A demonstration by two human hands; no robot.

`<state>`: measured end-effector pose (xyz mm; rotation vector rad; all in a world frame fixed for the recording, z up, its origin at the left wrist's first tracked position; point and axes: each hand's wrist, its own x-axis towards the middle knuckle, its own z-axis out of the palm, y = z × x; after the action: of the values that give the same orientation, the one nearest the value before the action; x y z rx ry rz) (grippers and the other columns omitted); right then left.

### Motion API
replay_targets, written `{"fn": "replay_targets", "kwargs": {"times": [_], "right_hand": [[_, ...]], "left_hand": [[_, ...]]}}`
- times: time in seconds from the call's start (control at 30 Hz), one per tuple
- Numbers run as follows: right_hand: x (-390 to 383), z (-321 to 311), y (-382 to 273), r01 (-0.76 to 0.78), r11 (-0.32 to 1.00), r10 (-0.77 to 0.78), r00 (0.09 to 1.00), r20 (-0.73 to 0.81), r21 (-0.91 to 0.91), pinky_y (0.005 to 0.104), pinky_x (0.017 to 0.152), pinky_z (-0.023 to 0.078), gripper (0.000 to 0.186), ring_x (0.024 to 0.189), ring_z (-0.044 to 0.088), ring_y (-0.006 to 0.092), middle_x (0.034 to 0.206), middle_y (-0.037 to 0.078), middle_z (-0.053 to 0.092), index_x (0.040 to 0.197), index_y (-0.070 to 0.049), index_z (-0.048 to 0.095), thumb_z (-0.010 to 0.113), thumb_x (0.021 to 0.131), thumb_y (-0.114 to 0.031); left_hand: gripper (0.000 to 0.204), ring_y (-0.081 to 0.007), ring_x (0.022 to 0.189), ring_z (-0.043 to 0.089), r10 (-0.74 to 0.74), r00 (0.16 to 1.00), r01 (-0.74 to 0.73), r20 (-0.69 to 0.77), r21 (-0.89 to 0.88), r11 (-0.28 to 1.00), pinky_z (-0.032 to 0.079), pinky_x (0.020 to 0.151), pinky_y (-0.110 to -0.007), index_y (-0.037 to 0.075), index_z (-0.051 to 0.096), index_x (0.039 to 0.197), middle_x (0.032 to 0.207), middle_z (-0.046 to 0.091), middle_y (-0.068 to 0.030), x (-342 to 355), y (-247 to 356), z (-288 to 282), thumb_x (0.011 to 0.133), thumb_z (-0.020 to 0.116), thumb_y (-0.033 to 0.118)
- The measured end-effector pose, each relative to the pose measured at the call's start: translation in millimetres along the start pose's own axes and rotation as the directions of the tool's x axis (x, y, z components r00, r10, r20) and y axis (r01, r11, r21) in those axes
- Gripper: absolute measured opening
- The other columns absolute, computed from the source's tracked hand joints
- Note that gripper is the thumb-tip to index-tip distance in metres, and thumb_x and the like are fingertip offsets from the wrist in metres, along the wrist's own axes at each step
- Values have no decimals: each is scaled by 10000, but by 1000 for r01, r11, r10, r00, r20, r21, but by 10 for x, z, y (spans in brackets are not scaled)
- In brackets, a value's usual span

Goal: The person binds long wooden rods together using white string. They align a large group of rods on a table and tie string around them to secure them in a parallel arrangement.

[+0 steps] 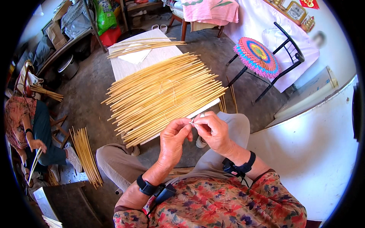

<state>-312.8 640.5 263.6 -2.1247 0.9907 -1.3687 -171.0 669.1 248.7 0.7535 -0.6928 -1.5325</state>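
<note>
In the centre of the head view, my left hand (pixel 174 138) pinches a thin pale thread (pixel 192 122), its thumb and forefinger closed. My right hand (pixel 213 133), with a ring on one finger, meets it from the right, also pinching that thread at a small knot or loop. Just beyond both hands, many long yellow sticks (pixel 159 97) lie side by side across a light board (pixel 120 70). More thread lies loosely over the sticks. A few other sticks rest at the board's far end on a white sheet (pixel 135 57).
A co-worker (pixel 24 125) at the left holds pale strips, beside bundled sticks (pixel 85 155) on the floor. A black chair (pixel 289 45) with a crocheted cushion stands back right. A white panel (pixel 300 159) curves along my right. A cluttered shelf (pixel 74 34) and a pot (pixel 68 66) are back left.
</note>
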Motion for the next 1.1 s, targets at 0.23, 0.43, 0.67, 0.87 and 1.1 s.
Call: {"fn": "replay_targets", "kwargs": {"times": [0.23,0.43,0.67,0.87,1.1], "right_hand": [[60,-57,-61,-105,993,100,990,95,45,232,535,449,148,637,567,150,796,66,556,857,-29,568,635,745,40],[51,-56,-20,-82,996,79,990,119,23,254,557,472,161,679,596,177,813,71,567,862,-35,566,642,738,33],[60,-95,28,48,995,-34,988,150,-91,276,547,491,195,690,619,216,858,69,605,857,-66,573,664,704,13],[18,-73,42,-25,999,27,994,106,-26,263,538,489,174,668,615,194,877,76,605,856,-52,570,648,723,30],[-37,-4,6,-219,972,213,974,76,82,215,532,463,130,619,566,105,855,56,593,871,-28,559,619,771,28]], "left_hand": [[126,-118,636,529,-47,999,47,24,-11,999,442,584,-250,14,569,975,763,573,-42,13,36,-1,852,573,43],[100,-116,643,533,-192,979,203,68,-228,952,460,587,-252,23,588,923,760,576,-32,75,4,-77,858,586,99],[84,-115,640,528,-273,955,292,113,-213,932,459,586,-265,28,605,883,742,577,-34,119,-9,-115,867,570,103],[53,-108,631,513,-270,960,281,79,-267,922,444,580,-259,39,607,872,749,578,-27,113,-17,-70,857,576,78],[58,-98,636,528,-207,976,220,73,-306,927,458,588,-245,33,602,893,775,597,-26,117,-108,-93,852,583,70]]}}
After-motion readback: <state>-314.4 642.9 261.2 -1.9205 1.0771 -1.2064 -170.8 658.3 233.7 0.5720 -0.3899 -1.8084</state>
